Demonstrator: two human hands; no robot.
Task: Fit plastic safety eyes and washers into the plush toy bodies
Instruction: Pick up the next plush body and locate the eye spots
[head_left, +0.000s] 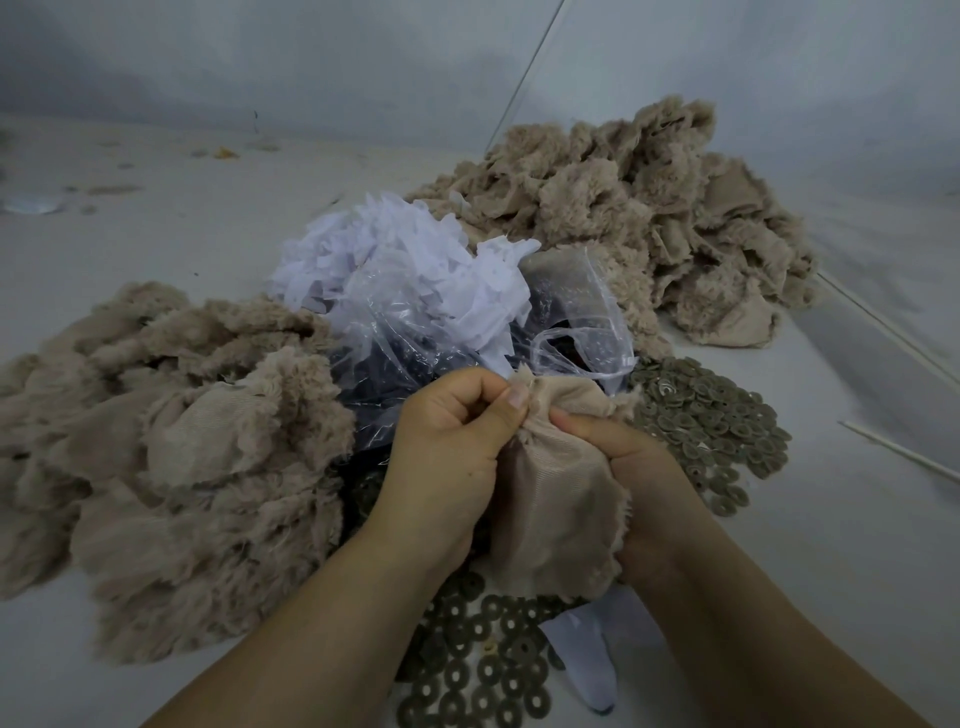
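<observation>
Both hands hold one beige plush toy body (556, 509), turned inside out, low in the middle of the view. My left hand (447, 457) pinches its upper edge between thumb and curled fingers. My right hand (628, 467) grips its right side, thumb pressed on the fabric. Grey-green ring washers (711, 415) lie in a heap just right of my hands, and more washers (478, 670) lie scattered below them. A clear plastic bag (395, 374) behind my left hand holds dark small parts. No eye is visible in the fabric.
A pile of beige plush bodies (171, 452) lies at the left and a second pile (649, 218) at the back right. White fabric scraps (395, 260) sit on the bag. A thin white stick (904, 452) lies at the right on the pale table (130, 218).
</observation>
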